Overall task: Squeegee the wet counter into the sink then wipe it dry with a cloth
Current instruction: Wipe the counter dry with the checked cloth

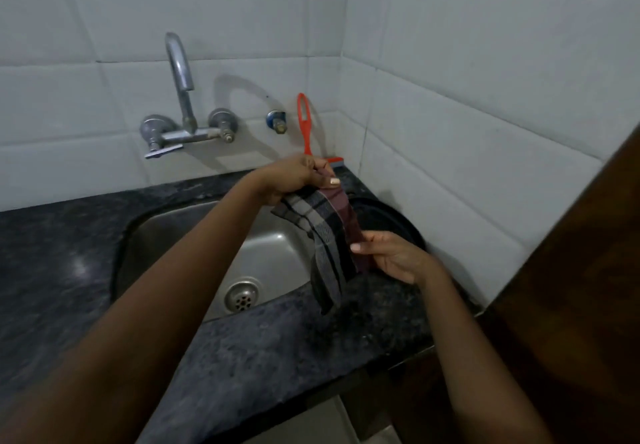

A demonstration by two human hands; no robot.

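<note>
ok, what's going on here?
A person holds a grey-and-maroon checked cloth in both hands over the right rim of the steel sink. The left hand grips its top end, and the right hand pinches it lower down. The orange-handled squeegee leans against the white tiled wall behind, untouched. The cloth is not yet on the dark speckled stone counter.

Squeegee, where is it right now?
In the head view, the red squeegee stands against the back wall, right of the tap, behind the left hand holding the cloth.
</note>
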